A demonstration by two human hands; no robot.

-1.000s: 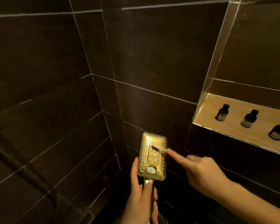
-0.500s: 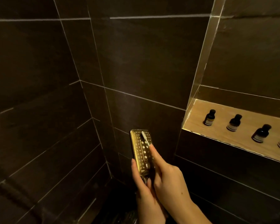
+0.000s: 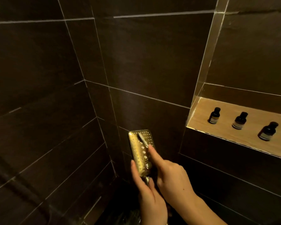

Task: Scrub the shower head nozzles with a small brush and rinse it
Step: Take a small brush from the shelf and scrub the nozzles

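while left hand (image 3: 150, 197) grips shower head (image 3: 142, 150), right hand (image 3: 170, 177) presses brush (image 3: 142, 140) on nozzles.

Rectangular gold metal shower head (image 3: 139, 151), perforated face up, handle gripped by left hand (image 3: 150, 197). Small pale brush (image 3: 142, 140) laid across nozzles, held by right hand (image 3: 170, 179). Dark labelled bottles (image 3: 214, 115) in lit wooden niche (image 3: 201, 117).

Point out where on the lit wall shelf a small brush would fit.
On the niche shelf, bare patches lie between its left wall and the first bottle, and along the front edge before the bottles. The gaps between bottles are narrower. Both hands are busy at the shower head.
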